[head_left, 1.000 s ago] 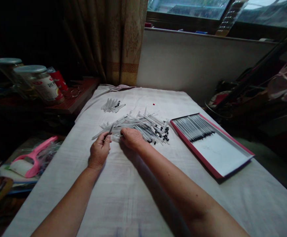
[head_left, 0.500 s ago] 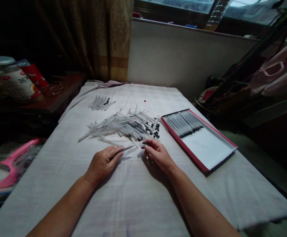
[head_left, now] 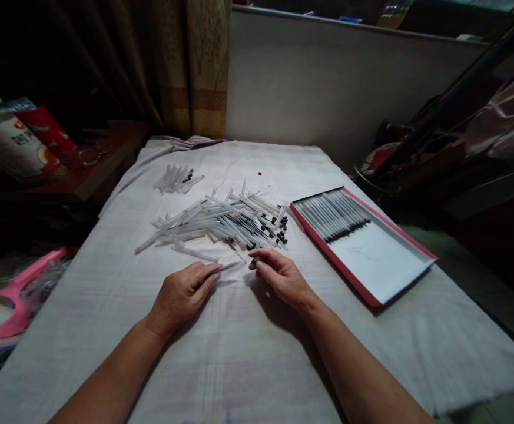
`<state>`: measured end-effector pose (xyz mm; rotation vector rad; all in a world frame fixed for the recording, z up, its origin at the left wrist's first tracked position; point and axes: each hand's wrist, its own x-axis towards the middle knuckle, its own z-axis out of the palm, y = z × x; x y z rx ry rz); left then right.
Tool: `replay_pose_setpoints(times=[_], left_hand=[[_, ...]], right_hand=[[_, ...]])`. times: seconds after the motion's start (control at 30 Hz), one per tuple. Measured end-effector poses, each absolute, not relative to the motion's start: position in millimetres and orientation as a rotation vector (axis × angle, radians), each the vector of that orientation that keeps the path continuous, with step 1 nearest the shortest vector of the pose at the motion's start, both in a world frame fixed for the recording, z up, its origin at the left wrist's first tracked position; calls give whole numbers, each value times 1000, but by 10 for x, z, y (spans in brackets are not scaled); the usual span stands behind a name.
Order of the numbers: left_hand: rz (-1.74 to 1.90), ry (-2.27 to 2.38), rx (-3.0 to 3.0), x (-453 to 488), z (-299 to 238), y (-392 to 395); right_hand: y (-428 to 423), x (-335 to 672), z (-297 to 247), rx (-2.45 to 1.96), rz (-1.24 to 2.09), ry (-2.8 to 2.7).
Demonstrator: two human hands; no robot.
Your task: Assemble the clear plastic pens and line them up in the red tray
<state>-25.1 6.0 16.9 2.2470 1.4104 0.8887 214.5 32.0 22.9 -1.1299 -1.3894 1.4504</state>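
Observation:
My left hand (head_left: 185,294) pinches a slim pen (head_left: 230,266), whose pointed end sticks out to the right. Just across from that tip, my right hand (head_left: 281,275) has thumb and fingers drawn together around something small that I cannot make out. A small gap separates the pen tip from the right fingers. Beyond both hands lies a loose pile of clear pen barrels (head_left: 190,227) mixed with dark refills (head_left: 241,227). Small black pen caps (head_left: 282,235) are scattered at the pile's right side.
To the right, a shallow red-edged box (head_left: 389,277) holds a row of pens (head_left: 330,215). A smaller group of barrels (head_left: 175,178) lies farther back on the white tablecloth (head_left: 221,365), near a tiny red piece (head_left: 259,174). Left are a jar (head_left: 13,144) and a pink tape dispenser (head_left: 18,294).
The camera view has tipped down slightly. My right fingers have shifted slightly, and the pale piece seen between them is now mostly hidden. The left hand keeps its hold on the pen.

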Motion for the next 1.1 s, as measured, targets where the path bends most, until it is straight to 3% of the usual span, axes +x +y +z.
replay_pose_setpoints(times=[0.47, 1.1], left_hand=[[807, 1363, 2307, -201, 123, 16], [830, 1339, 2364, -123, 160, -17]], right_hand=[[303, 2044, 250, -1137, 1630, -976], [282, 2083, 244, -1155, 1610, -1241]])
